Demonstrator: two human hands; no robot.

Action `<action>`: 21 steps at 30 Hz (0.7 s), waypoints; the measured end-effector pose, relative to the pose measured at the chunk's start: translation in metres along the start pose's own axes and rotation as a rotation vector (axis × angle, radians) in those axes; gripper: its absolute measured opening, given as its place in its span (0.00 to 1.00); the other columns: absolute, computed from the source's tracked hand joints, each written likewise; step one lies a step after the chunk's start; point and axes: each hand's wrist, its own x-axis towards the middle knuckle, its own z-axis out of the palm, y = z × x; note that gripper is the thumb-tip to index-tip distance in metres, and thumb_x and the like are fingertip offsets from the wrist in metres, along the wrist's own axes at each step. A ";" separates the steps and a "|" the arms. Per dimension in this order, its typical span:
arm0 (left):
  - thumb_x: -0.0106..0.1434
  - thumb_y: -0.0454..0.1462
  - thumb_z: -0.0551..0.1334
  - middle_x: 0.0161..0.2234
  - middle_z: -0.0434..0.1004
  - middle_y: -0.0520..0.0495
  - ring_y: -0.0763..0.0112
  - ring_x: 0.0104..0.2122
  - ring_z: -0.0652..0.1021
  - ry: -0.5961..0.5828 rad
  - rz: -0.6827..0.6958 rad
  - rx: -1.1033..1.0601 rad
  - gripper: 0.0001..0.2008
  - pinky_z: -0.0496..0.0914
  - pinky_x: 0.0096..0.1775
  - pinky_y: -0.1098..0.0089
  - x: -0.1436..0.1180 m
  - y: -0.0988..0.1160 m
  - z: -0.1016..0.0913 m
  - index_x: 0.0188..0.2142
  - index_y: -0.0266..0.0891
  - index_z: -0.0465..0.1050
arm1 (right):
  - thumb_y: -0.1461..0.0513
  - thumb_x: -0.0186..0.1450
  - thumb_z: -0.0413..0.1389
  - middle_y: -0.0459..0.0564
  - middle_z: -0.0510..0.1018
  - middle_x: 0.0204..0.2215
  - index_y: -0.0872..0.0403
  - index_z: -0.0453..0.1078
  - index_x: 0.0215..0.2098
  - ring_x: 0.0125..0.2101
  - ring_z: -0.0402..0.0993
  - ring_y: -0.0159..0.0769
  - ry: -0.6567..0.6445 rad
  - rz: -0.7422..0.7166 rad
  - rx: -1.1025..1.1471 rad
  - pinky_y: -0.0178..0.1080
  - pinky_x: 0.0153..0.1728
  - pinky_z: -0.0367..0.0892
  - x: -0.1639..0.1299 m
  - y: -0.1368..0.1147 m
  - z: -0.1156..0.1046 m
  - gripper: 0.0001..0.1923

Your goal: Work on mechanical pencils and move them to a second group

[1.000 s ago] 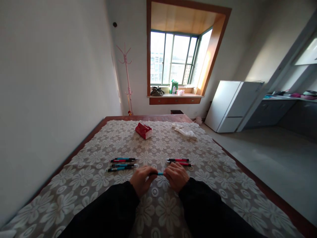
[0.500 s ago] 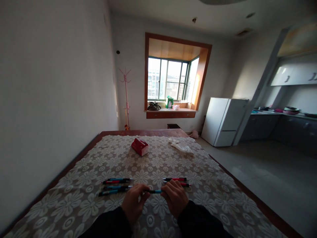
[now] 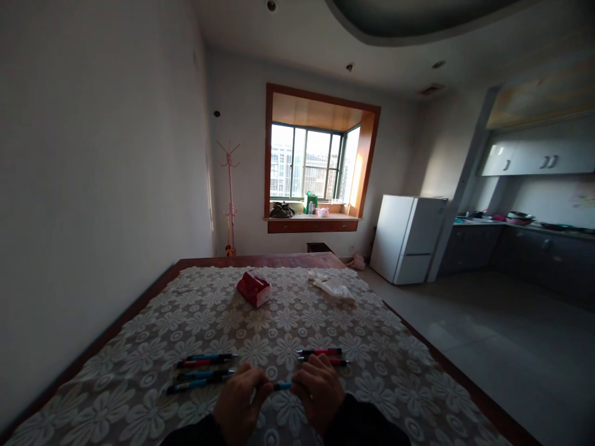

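Between my two hands a blue and black pen [image 3: 282, 385] lies crosswise, just above the lace tablecloth. My left hand [image 3: 244, 396] pinches one end of it. The other end is in the closed fingers of my right hand [image 3: 318, 387], and only the blue middle shows. Left of my left hand, several pens [image 3: 204, 374] with blue or red barrels lie roughly parallel on the cloth. Two red and black pens [image 3: 320, 352] lie just beyond my right hand, the nearer one partly covered by it.
Farther up the flower-patterned tablecloth [image 3: 288, 319] stand a red tissue pack [image 3: 253, 288] and a crumpled white plastic bag [image 3: 333, 287]. A wall [image 3: 93, 186] runs along the table's left side. A white fridge [image 3: 406, 238] stands on the floor beyond the right edge.
The camera view has tilted up, so everything sits lower in the picture. The hands have come closer together along the pen, leaving less of it showing.
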 end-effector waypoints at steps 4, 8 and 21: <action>0.73 0.45 0.55 0.29 0.79 0.50 0.66 0.32 0.78 0.025 -0.023 -0.021 0.16 0.71 0.36 0.69 0.000 -0.002 0.001 0.33 0.44 0.74 | 0.52 0.75 0.45 0.46 0.75 0.25 0.50 0.67 0.29 0.30 0.68 0.38 -0.002 0.042 -0.018 0.42 0.35 0.54 -0.002 0.003 0.003 0.19; 0.75 0.44 0.52 0.27 0.77 0.51 0.68 0.31 0.77 0.058 -0.025 -0.007 0.19 0.70 0.35 0.70 0.001 -0.003 0.003 0.30 0.44 0.72 | 0.51 0.75 0.44 0.46 0.73 0.26 0.49 0.67 0.33 0.30 0.68 0.38 0.030 -0.020 -0.047 0.41 0.34 0.55 -0.001 0.005 0.003 0.18; 0.70 0.40 0.59 0.32 0.80 0.48 0.63 0.37 0.77 0.001 0.035 0.047 0.09 0.71 0.39 0.65 -0.001 -0.007 0.002 0.34 0.44 0.76 | 0.56 0.70 0.50 0.45 0.74 0.25 0.50 0.66 0.30 0.30 0.70 0.36 -0.063 0.033 -0.006 0.40 0.35 0.56 -0.007 0.003 0.005 0.12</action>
